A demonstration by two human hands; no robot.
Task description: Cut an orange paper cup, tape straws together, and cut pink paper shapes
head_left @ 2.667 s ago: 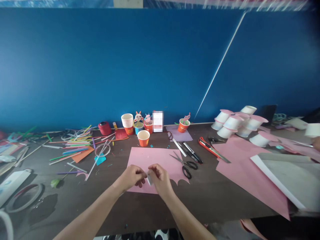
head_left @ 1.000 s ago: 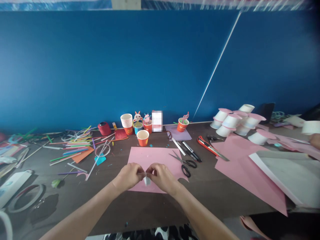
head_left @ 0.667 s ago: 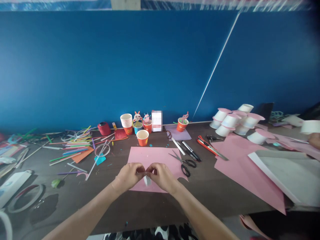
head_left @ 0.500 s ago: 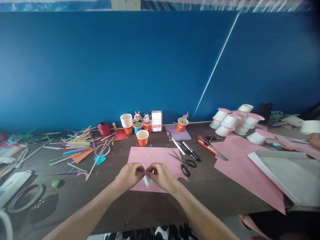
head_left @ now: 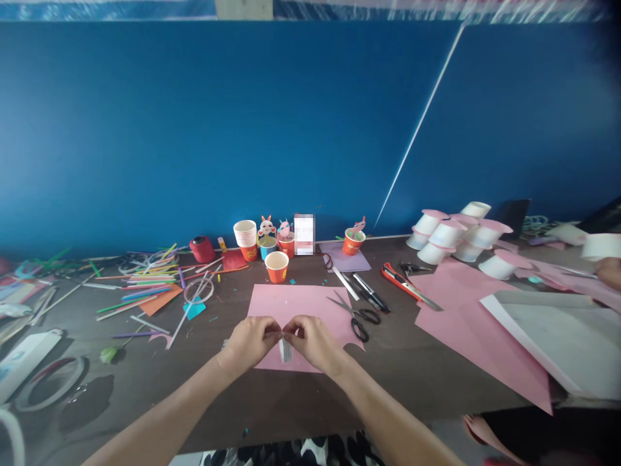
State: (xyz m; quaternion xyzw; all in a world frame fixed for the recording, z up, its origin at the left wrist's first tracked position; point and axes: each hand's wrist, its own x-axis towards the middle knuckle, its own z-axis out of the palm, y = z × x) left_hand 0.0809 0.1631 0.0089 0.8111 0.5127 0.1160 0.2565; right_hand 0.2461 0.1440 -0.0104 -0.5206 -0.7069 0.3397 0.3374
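My left hand (head_left: 255, 336) and my right hand (head_left: 310, 340) meet above a pink paper sheet (head_left: 295, 298), thumbs and forefingers pinched together. Between the fingertips hangs a small white roll (head_left: 285, 351) that looks like tape; its upper edge is hidden by my fingers. On the sheet's right side lie black-handled scissors (head_left: 359, 318), blades apart, close to my right hand. An orange paper cup (head_left: 277, 267) stands upright just behind the sheet.
Colored straws (head_left: 150, 281) lie in a heap at left. A red utility knife (head_left: 405, 285) and pens (head_left: 371, 291) lie to the right, near stacked white cups (head_left: 439, 236) and more pink paper (head_left: 470, 317). Another person's hand (head_left: 609, 272) shows at the far right edge.
The white roll has swung slightly and hangs more upright between my fingers. Both hands stay in nearly the same place.
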